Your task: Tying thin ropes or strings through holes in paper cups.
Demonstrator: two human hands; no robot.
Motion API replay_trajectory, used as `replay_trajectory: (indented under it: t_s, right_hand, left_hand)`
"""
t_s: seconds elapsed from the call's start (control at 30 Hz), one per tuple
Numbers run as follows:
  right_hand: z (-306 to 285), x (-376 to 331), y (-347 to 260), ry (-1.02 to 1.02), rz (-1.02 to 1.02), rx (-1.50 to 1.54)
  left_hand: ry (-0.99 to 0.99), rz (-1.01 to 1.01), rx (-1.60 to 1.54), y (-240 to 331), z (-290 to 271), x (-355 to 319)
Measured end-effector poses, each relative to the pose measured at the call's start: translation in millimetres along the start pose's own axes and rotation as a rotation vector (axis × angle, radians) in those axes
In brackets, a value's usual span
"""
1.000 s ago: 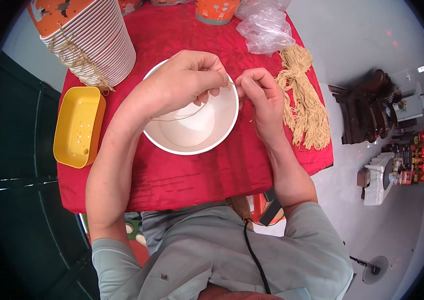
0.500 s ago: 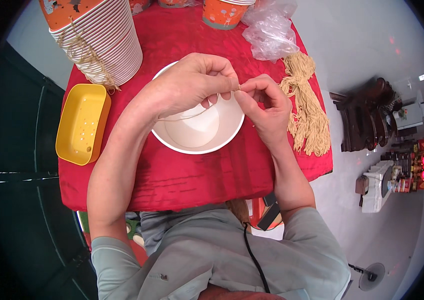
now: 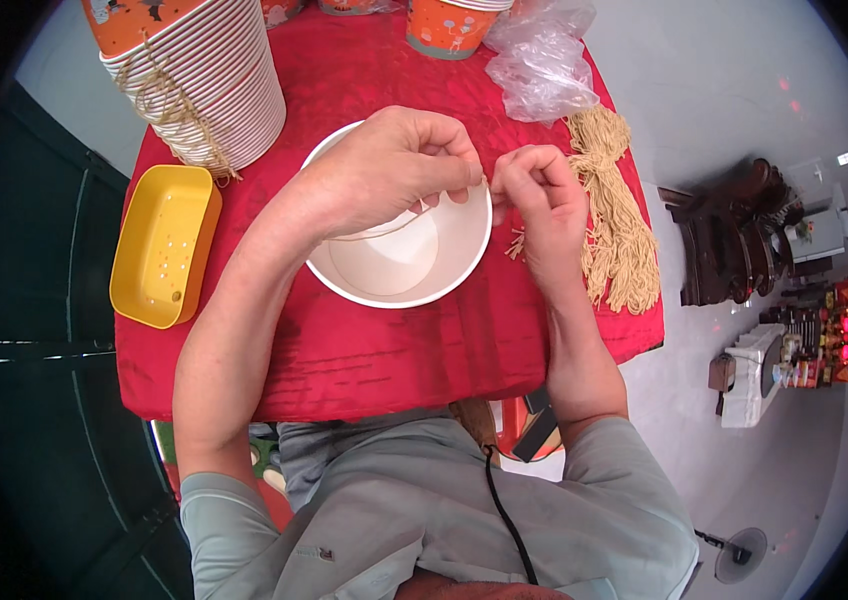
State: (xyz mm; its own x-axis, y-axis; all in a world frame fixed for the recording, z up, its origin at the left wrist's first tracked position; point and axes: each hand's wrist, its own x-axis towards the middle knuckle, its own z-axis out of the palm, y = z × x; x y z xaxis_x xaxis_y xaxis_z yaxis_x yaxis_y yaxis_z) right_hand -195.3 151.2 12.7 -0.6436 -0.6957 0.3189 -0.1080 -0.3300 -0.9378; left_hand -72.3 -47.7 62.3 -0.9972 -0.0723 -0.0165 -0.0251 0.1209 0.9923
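A white-walled paper bucket (image 3: 384, 265) stands mouth up on the red-covered table, in front of me. My left hand (image 3: 399, 165) reaches over it, thumb and fingers pinched on a thin tan string (image 3: 379, 234) at the bucket's right rim. Part of that string runs across the opening under my left wrist. Just right of the rim, my right hand (image 3: 547, 205) is closed, thumb against curled fingers; what its fingertips hold is too small to make out. A small tan frayed tuft (image 3: 516, 245) shows just below them.
A tall stack of orange-printed buckets (image 3: 209, 85) with strings stands back left, above a yellow tray (image 3: 164, 250) holding small bits. A bundle of tan strings (image 3: 614, 215) lies at the right edge, below a crumpled clear plastic bag (image 3: 541, 65). More orange buckets (image 3: 454, 28) stand behind.
My right hand has moved a little to the right, away from my left fingertips, and its fingers have curled in. The tan tuft has come into sight below it. My left hand stays nearly still.
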Motion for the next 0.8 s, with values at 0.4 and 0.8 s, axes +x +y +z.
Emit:
replay_trajectory:
  t_s: [0.4, 0.8]
  right_hand:
    - [2, -1, -3, -0.071, -0.006, -0.223]
    - [-3, 1, -5, -0.055, -0.101, -0.366]
  left_hand:
    - [0.015, -0.008, -0.033, -2, 0, 0]
    - [0.028, 0.022, 0.029, -2, -1, 0]
